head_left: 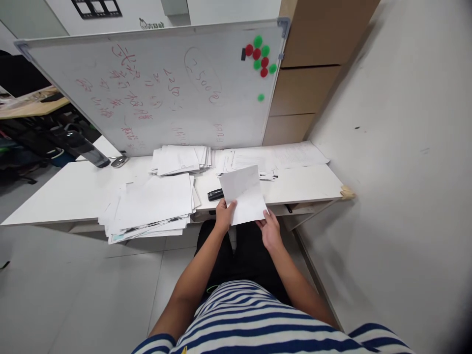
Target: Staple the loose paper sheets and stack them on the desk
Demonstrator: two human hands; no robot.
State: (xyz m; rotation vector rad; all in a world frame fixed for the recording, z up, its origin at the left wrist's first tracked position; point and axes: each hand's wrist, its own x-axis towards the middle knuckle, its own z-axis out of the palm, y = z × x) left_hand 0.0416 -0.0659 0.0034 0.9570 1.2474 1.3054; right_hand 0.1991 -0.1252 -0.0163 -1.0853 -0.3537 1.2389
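Between my two hands is a white sheet of paper (245,194), tilted above the front edge of the desk. My left hand (223,215) grips its left lower edge, the thumb lying on top. At the lower right corner my right hand (270,230) pinches the sheet, with the fingers partly hidden underneath. A black stapler-like object (215,194) lies on the desk just left of the sheet, partly covered by it. To the left a large stack of papers (155,199) overhangs the desk's front edge. Behind the held sheet lie more loose papers (250,160).
A second paper pile (179,160) stands against the whiteboard (155,93), which bears red writing and several round magnets. On the left of the white desk (84,184) are a dark bottle (83,146) and a computer mouse (119,162). Cardboard boxes (309,88) and a wall bound the right.
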